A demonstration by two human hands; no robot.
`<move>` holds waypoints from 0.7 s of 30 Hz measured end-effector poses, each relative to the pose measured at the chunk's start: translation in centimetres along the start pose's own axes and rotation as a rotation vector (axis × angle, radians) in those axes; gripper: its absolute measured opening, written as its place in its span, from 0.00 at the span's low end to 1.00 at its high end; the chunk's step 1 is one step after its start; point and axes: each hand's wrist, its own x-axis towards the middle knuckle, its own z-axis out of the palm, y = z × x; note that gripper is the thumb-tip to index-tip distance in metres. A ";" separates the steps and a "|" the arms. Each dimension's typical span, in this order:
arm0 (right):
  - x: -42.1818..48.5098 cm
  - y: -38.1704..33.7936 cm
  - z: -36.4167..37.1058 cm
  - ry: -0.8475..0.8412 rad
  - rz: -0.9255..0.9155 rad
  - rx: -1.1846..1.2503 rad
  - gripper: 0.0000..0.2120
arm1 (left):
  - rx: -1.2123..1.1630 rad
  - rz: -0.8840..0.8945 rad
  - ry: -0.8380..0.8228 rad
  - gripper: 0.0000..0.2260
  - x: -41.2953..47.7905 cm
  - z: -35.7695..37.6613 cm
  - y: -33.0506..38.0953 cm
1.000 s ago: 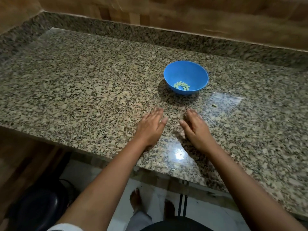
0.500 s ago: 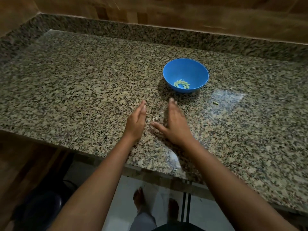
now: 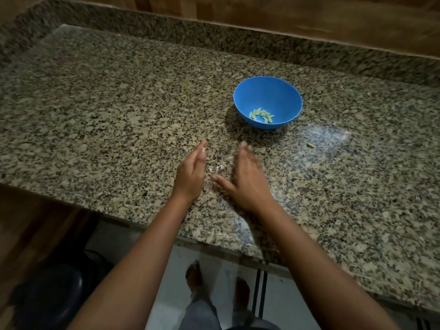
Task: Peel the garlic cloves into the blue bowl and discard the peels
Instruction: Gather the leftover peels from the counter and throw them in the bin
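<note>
A blue bowl (image 3: 267,96) stands on the granite counter (image 3: 95,110) and holds several peeled garlic cloves (image 3: 261,115). One loose clove (image 3: 309,145) lies on the counter to the bowl's right. A few pale peel scraps (image 3: 217,168) lie between my hands, nearer the front edge. My left hand (image 3: 191,173) stands on its edge with straight fingers, just left of the scraps. My right hand (image 3: 246,177) stands on its edge to their right, fingers straight, thumb stretched toward the scraps. Neither hand holds anything.
A raised granite ledge (image 3: 238,41) and a wooden wall run along the back. The counter's front edge (image 3: 214,244) is close to my wrists. Below it are my bare feet (image 3: 194,273) on a pale floor and a dark round bin (image 3: 47,291) at the left.
Both hands went from lying flat on the counter to standing on edge, and they have closed in toward each other around the peel scraps.
</note>
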 end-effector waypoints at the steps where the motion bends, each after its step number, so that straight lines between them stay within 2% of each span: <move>1: -1.2 0.8 -0.2 0.012 0.029 -0.007 0.49 | -0.002 0.005 0.007 0.22 0.0 0.0 -0.1; 6: -4.6 2.1 0.3 -0.065 0.103 -0.107 0.48 | -0.077 -0.010 0.051 0.24 0.0 0.4 -0.4; 13: 2.0 -0.4 0.4 -0.016 0.015 -0.112 0.47 | -0.306 -0.087 0.080 0.24 -0.2 -0.8 0.4; 16: 0.2 -1.9 0.0 -0.006 -0.116 -0.126 0.46 | -0.277 -0.098 0.141 0.22 -1.0 -3.2 0.3; 19: -2.8 -4.0 1.0 -0.062 -0.287 -0.147 0.48 | -0.211 -0.100 0.222 0.20 -2.7 -5.9 -0.9; 21: -3.1 -4.9 2.0 -0.084 -0.337 -0.169 0.47 | -0.209 -0.110 0.250 0.19 -3.9 -6.7 -1.5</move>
